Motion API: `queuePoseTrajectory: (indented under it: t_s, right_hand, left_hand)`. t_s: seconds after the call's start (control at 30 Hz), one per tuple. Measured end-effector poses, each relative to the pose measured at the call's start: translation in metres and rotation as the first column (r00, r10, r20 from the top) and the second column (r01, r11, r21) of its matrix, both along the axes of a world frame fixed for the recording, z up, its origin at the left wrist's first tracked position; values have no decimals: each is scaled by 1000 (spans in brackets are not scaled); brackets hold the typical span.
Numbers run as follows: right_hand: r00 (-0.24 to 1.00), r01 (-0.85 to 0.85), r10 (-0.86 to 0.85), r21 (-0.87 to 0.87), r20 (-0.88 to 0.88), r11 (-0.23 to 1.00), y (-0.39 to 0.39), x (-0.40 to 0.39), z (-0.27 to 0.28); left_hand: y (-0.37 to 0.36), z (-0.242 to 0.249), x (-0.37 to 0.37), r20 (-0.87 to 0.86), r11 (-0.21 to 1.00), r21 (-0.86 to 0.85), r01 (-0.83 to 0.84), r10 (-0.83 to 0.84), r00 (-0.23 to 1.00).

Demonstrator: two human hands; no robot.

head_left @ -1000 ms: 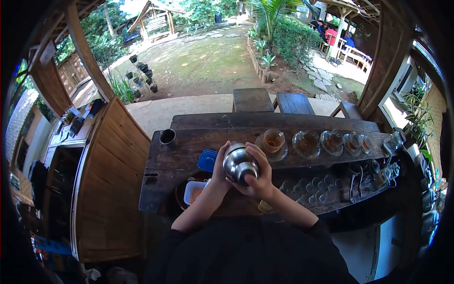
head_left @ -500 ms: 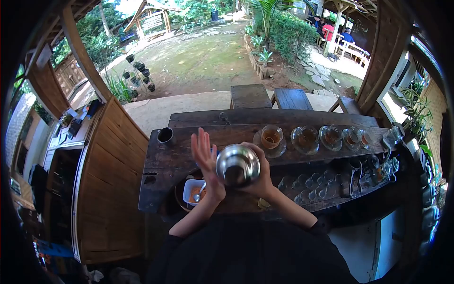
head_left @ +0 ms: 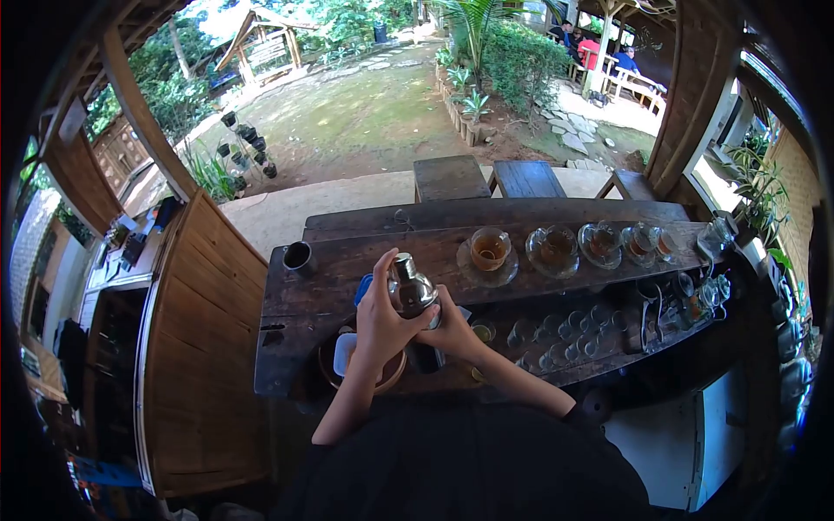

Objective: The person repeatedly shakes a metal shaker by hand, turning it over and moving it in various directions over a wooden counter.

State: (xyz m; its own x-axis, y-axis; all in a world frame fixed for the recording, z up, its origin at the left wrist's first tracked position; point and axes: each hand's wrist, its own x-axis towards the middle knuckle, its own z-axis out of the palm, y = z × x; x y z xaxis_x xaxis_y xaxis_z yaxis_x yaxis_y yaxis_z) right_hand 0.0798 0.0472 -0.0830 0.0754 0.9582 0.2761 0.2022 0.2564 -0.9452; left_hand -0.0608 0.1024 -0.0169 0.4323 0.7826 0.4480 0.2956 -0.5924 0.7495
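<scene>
A shiny metal cocktail shaker (head_left: 413,293) stands tilted between my two hands over the wooden bar, its capped top pointing up and away from me. My left hand (head_left: 382,319) wraps its left side, fingers reaching up beside the cap. My right hand (head_left: 450,328) grips it lower on the right. Below my left wrist, a white plastic tub (head_left: 344,354) sits in a round brown tray (head_left: 393,373), partly covered by my forearm. A blue item (head_left: 363,288) shows just behind my left hand; its kind is hidden.
Glass cups of amber drink on saucers, the nearest a full cup (head_left: 490,249), line the bar (head_left: 347,234). A dark mug (head_left: 298,259) stands left. Several small glasses (head_left: 569,337) fill the lower right shelf. Stools (head_left: 450,178) stand beyond, and people sit far right.
The shaker has gone from base-toward-me to upright and slightly lower. My left hand, flat and spread beside it before, has closed around it. My right hand still holds it.
</scene>
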Motion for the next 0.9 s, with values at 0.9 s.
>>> queuePoseTrajectory:
  t_s: [0.9]
  right_hand:
    - [309,-340,151,39,-939,940,-27,17,96]
  left_hand:
    - [-38,33,11,522,722,670,-175,-291,801]
